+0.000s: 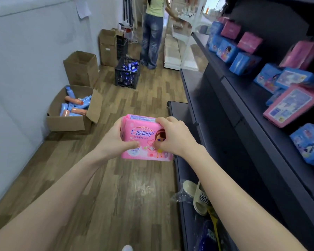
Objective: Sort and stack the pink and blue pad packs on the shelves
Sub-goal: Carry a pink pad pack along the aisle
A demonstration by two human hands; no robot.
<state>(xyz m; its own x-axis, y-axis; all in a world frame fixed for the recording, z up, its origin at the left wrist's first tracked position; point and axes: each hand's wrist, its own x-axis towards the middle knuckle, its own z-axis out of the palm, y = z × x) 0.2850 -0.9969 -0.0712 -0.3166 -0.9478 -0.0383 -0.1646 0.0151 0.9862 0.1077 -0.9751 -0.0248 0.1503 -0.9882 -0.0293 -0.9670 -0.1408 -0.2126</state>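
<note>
I hold a pink pad pack (143,134) with a cartoon girl on its front over the wooden floor, to the left of the dark shelf unit (243,113). My left hand (114,140) grips its left edge and my right hand (174,136) grips its right side and top corner. On the shelf to the right lie blue pad packs (243,63) mixed with pink pad packs (249,42). A large pink pack (291,105) lies tilted near the shelf's front edge, with another blue pack (310,144) below it.
An open cardboard box (69,122) with blue and orange bottles stands by the left wall, with another box (81,68) behind it. A black crate (127,75) sits mid-aisle. A person (152,31) stands at the far end. A sandal (198,196) lies on the bottom shelf.
</note>
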